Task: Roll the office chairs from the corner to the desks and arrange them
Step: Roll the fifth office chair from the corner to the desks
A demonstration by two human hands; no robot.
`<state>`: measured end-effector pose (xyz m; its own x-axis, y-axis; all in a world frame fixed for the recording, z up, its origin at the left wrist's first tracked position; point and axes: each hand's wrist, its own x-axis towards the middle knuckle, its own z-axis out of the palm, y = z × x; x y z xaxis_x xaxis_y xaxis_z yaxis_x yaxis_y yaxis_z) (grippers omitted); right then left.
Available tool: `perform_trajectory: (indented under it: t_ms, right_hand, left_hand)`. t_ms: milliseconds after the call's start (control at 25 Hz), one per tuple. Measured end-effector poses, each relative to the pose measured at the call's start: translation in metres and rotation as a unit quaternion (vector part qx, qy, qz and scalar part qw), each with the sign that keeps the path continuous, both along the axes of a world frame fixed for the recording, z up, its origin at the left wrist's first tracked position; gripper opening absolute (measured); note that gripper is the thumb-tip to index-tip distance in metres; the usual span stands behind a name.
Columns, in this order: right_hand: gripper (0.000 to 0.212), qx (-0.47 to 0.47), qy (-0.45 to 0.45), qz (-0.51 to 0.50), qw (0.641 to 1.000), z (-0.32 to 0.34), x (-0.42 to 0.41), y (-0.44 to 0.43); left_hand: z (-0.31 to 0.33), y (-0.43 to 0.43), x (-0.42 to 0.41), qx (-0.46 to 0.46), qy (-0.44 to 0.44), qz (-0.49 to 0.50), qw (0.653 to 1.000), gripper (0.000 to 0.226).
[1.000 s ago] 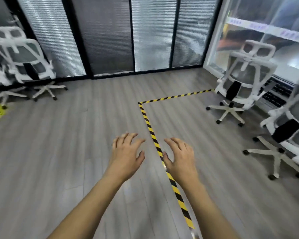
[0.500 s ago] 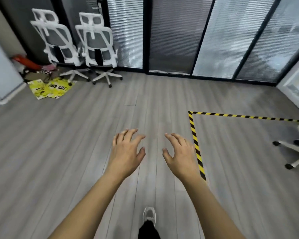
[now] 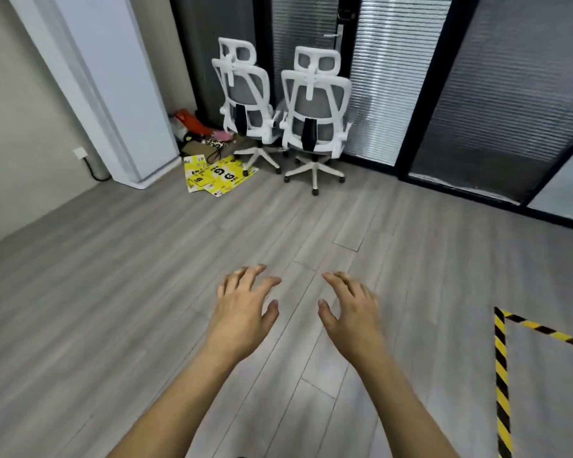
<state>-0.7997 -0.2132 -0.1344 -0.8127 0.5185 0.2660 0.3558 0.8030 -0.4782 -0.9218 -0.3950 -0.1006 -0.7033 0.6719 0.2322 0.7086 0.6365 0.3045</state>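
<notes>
Two white office chairs with grey mesh backs stand side by side in the far corner, backs toward me. The left chair (image 3: 245, 104) sits close to the dark wall; the right chair (image 3: 315, 110) is in front of the blinds. My left hand (image 3: 242, 309) and my right hand (image 3: 354, 309) are held out over the bare floor, palms down, fingers spread, holding nothing. Both hands are well short of the chairs.
Yellow printed cardboard sheets (image 3: 215, 176) and a heap of red and pink clutter (image 3: 199, 130) lie on the floor left of the chairs. A white column (image 3: 119, 94) stands at the left. Black-and-yellow floor tape (image 3: 501, 375) marks a corner at the right.
My view has swung left and moved closer: the two corner chairs now sit in the upper middle and look larger. The chairs on the right have left the view. My hands stay open.
</notes>
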Motion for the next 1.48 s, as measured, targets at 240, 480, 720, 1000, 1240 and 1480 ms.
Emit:
perform_trajectory:
  t_ms: [240,480,720,1000,1240,1480]
  right_hand:
    - [0.051,0.014,-0.002,0.022,1.000,-0.003,-0.215,0.099]
    - [0.050,0.001,0.007,-0.019,1.000,0.022,-0.388,0.208]
    - [0.047,0.009,0.021,-0.048,0.999,0.022,-0.542,0.352]
    - [0.044,-0.016,0.039,-0.044,0.998,0.028,-0.744,0.534]
    - [0.041,-0.004,0.045,-0.045,0.998,0.026,-0.905,0.655]
    - [0.042,-0.008,0.022,-0.089,0.996,0.018,-1.054,0.768]
  left_hand:
    - [-0.009,0.091,-0.206,0.018,0.009,0.025,0.999,0.037]
    - [0.009,0.211,-0.404,0.044,0.000,-0.007,0.999,0.034]
    - [0.010,0.360,-0.572,0.045,0.023,-0.052,0.997,0.033]
    - [0.017,0.527,-0.765,0.022,0.035,-0.037,0.998,0.034]
    - [0.013,0.639,-0.924,0.024,0.028,-0.037,0.999,0.038]
    - [-0.003,0.759,-1.096,0.034,0.018,-0.061,0.997,0.038]
